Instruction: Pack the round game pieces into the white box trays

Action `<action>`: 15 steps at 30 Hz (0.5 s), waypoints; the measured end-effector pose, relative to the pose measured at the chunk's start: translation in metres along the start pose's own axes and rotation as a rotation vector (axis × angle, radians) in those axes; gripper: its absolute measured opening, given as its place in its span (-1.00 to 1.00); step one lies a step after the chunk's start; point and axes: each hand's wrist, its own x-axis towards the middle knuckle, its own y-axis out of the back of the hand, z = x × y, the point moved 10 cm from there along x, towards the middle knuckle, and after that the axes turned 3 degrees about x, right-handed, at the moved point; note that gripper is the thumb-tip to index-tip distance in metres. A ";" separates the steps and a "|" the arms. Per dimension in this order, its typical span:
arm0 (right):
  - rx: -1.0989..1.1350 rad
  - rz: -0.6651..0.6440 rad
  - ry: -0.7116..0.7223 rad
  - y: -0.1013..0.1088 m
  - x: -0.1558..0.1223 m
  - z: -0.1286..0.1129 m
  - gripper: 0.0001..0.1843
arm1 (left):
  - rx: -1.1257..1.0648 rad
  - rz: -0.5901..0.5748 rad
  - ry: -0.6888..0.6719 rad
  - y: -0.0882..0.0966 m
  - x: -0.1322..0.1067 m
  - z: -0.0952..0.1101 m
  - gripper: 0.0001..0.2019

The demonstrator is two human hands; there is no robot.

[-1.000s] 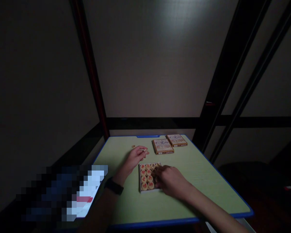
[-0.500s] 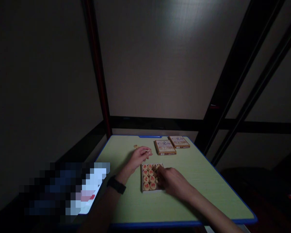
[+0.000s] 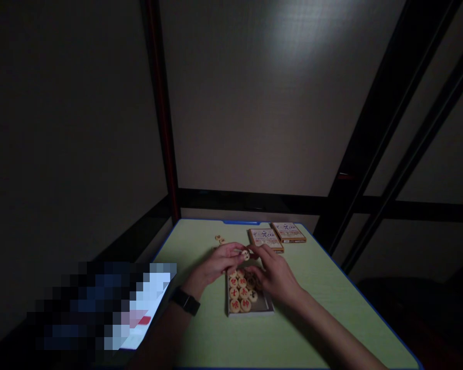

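Observation:
Between the fingertips of my left hand (image 3: 221, 261) is a round xiangqi piece (image 3: 246, 255) with a dark character facing up. My right hand (image 3: 273, 271) is close beside it, thumb and index finger apart, with nothing visible between them. Below both hands lies an open box (image 3: 251, 313) of xiangqi pieces. Two columns of red-marked pieces (image 3: 243, 293) fill its left side, and a dark-marked piece (image 3: 252, 295) lies to their right. The box's lower right corner shows bare bottom. My hands cover its far part.
Two flat printed boxes (image 3: 267, 237), (image 3: 289, 231) lie at the far right of the green table (image 3: 312, 329). A few loose pieces (image 3: 218, 238) lie beyond my left hand. A blurred-out bright area (image 3: 146, 293) is by the table's left edge.
My right hand has lifted from the box and moved up toward my left hand. A dark-marked piece now shows at my left fingertips. The view has shifted slightly.

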 end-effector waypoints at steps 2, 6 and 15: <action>-0.046 0.018 0.051 -0.004 0.003 -0.002 -0.67 | 0.027 -0.060 0.017 -0.006 -0.003 -0.001 -0.52; -0.087 -0.001 0.093 -0.003 -0.002 -0.006 -0.74 | 0.131 -0.083 0.048 -0.006 -0.002 -0.003 -0.47; -0.169 -0.402 -0.098 -0.025 -0.037 -0.001 -0.83 | 1.121 0.867 -0.011 0.097 -0.023 0.043 -0.76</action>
